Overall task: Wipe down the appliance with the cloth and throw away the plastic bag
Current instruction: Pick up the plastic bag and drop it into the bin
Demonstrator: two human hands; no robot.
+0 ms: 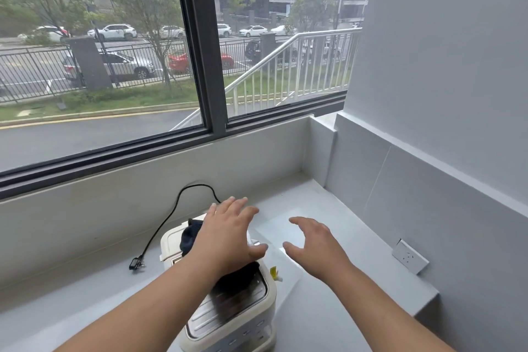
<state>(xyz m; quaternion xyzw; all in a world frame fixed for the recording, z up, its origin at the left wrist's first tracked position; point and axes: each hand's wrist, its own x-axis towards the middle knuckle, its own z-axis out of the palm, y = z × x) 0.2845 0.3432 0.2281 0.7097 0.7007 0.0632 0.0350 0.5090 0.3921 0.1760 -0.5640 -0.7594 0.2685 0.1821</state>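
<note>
A cream appliance point(228, 311) with a ribbed metal top stands on the grey counter point(85, 294) below me. A dark cloth point(190, 233) lies on its top. My left hand point(225, 234) hovers over the cloth with fingers spread, and I cannot tell whether it touches it. My right hand point(314, 246) is open to the right of the appliance, above a clear plastic bag point(285, 226) that lies flat on the counter. A small yellow and white piece point(275, 273) shows by the appliance's right side.
The appliance's black power cord point(168, 214) loops along the counter to a loose plug point(136, 263) at the left. A wall socket point(410, 256) sits on the right wall. A large window runs behind the counter; the counter's end drops off at the right.
</note>
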